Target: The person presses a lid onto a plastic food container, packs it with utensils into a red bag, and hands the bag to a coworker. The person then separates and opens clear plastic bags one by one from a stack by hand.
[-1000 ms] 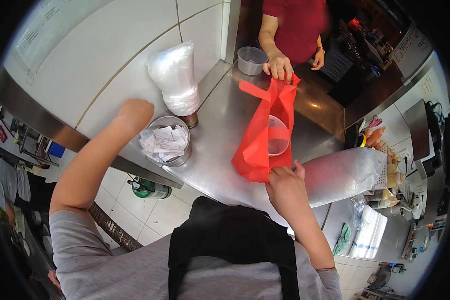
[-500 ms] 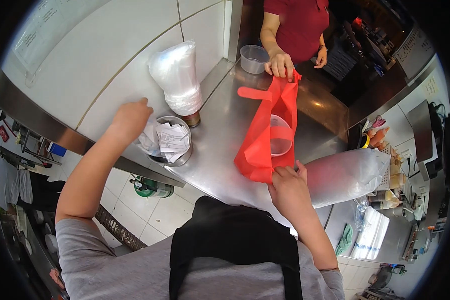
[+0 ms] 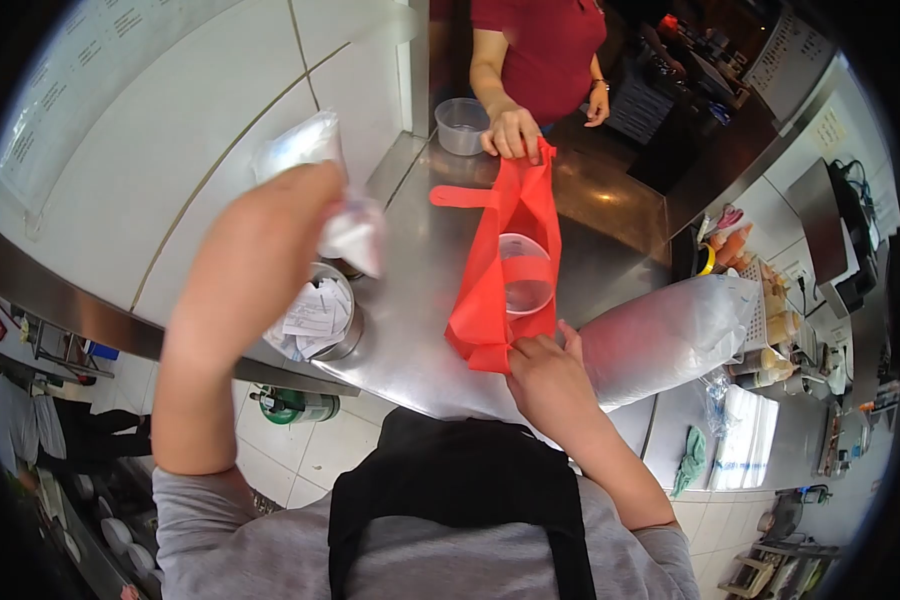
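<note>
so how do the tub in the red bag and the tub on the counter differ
The bagged tub sits in the red bag, the counter tub outside it. A strap crosses the bagged tub; none crosses the counter tub. Both are round, see-through.

Nothing's coming through readable: slips (image 3: 315, 318) in the metal tub (image 3: 351, 338) are showing tiny print (ugh, blurry), and so are the wall sheets (image 3: 98, 62) beyond it.
</note>
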`<state>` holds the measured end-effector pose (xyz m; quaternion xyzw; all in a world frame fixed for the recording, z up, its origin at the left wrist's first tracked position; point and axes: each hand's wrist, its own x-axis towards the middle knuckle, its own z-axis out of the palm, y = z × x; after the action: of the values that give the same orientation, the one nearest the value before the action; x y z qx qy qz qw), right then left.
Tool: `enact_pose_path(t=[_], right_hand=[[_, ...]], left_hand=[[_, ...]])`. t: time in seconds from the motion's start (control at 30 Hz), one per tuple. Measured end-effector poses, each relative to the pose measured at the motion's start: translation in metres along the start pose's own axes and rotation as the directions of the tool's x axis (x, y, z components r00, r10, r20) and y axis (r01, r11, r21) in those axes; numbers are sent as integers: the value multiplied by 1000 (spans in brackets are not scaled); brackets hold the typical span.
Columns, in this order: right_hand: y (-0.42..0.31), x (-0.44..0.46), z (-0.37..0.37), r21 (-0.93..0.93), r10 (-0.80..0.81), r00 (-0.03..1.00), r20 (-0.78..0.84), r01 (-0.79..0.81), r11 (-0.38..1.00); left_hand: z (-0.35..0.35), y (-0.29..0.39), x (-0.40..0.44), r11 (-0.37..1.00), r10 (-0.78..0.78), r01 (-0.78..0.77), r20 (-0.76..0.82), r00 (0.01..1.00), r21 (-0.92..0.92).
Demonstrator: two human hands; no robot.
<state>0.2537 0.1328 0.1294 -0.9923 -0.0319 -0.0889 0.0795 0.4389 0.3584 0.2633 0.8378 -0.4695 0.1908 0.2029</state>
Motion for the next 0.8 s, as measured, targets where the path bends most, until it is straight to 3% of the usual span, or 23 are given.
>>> enact_pose_path(t=[0.03, 0.17, 0.23, 0.27, 0.33, 0.37, 0.43, 0.47, 0.53, 0.67, 0.8], right_hand=[[0, -1, 0, -6, -6, 1000, -9, 6, 1000], [-1, -4, -1, -38, 15, 1000, -5, -15, 999], [-3, -6, -2, -47, 37, 999, 23, -36, 998], [-4, -7, -2, -54, 54, 998, 14, -53, 997], [-4, -10, 0, -7, 37, 999, -25, -38, 999], [-4, -12, 0, -16, 55, 998, -36, -56, 998], [-2, -14, 2, 29, 43, 999, 6, -43, 999], [-2, -16, 4, 27, 65, 998, -6, -65, 998], [-2, -19, 7, 39, 44, 998, 38, -46, 998], [-6, -20, 4, 115, 57, 997, -45, -52, 992], [-7, -21, -5, 185, 74, 995, -72, -59, 981]], left_hand=[[5, 15, 10, 998, 3, -1, 43, 999, -58], [59, 42, 48, 928, 275, -245, 73, 959, -281], [91, 58, 60, 928, 334, -280, 217, 917, -246], [106, 63, 64, 921, 353, -298, 211, 911, -252], [122, 77, 73, 934, 347, -258, 457, 819, -247], [124, 77, 76, 927, 368, -279, 451, 814, -252], [109, 74, 85, 906, 388, -313, 259, 885, -286], [96, 73, 90, 896, 411, -335, 258, 874, -291], [63, 74, 101, 926, 320, -272, 164, 933, -261], [74, 72, 99, 924, 355, -297, 253, 900, -242], [151, 78, 69, 912, 407, -346, 389, 826, -220]])
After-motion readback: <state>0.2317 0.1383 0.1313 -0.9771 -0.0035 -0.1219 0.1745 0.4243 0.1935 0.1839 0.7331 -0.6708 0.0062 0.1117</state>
